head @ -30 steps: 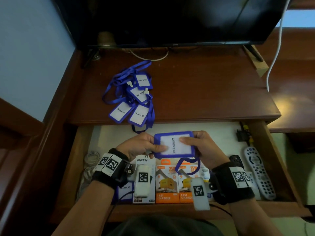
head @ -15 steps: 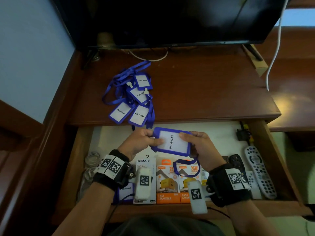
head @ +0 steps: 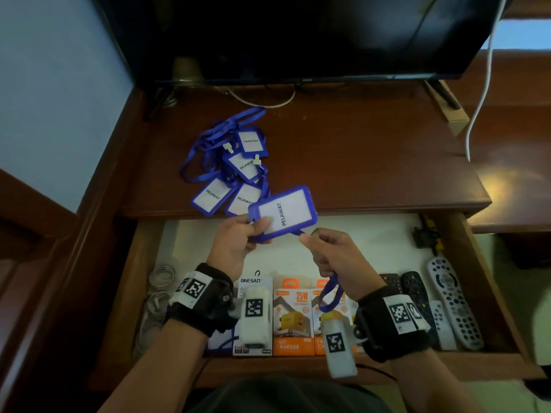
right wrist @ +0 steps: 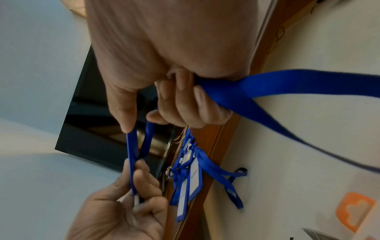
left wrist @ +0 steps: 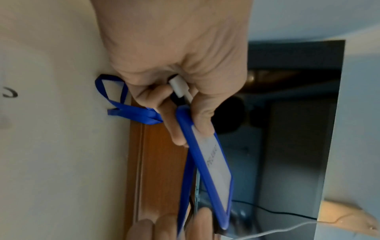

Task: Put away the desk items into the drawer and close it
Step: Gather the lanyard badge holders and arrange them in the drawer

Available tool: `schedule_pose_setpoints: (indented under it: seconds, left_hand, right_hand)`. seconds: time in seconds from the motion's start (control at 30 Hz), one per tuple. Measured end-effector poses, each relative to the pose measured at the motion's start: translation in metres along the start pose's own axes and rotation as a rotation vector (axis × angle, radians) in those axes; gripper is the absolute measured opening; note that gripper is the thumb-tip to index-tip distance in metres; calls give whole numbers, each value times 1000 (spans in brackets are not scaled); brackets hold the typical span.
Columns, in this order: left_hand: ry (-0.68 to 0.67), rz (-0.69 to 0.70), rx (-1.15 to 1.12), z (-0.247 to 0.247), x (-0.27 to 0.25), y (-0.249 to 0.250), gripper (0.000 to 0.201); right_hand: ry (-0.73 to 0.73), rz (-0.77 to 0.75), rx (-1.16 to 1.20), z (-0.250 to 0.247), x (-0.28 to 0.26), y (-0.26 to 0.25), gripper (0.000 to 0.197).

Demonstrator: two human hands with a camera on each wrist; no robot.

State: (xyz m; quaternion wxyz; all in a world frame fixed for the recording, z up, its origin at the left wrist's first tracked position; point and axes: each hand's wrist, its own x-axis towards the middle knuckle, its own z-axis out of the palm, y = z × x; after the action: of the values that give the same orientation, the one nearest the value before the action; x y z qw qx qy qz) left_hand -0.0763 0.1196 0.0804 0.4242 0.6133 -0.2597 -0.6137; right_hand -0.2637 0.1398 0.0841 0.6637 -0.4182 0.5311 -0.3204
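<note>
Blue badge sits tilted above our open drawer, near the desk edge. Our left hand pinches its end between thumb and curled fingers; our right hand curls round its lanyard. Four more badges lie on the desk.

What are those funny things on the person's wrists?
Both forearms are bare, no sleeves. Each wrist wears a wide black strap: left strap, right strap. White tags with black square code patterns sit on the straps. A small white box, also with a code square, sticks out from each strap. A thin black cable trails near the right one.
</note>
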Motion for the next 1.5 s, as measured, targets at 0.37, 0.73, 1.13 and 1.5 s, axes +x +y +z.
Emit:
schedule_pose_setpoints:
  seconds: [0.37,0.73,1.13,1.5]
  left_hand:
    - [-181,539,924,18,-8,12,12]
    - [-544,275,695,-4,-17,23,14]
    - [-360,314,-47,-10,-9,7,22]
    - [-8,174,-69,-15,0,-9,16]
  right_hand:
    - [-114,-142,-319,18,-9,-42,21]
    - [-79,-265,-428,-22,-5,-49,17]
    - [-121,-133,49,23,18,-3,22]
    - [-80,-152,-281,47,13,-17,33]
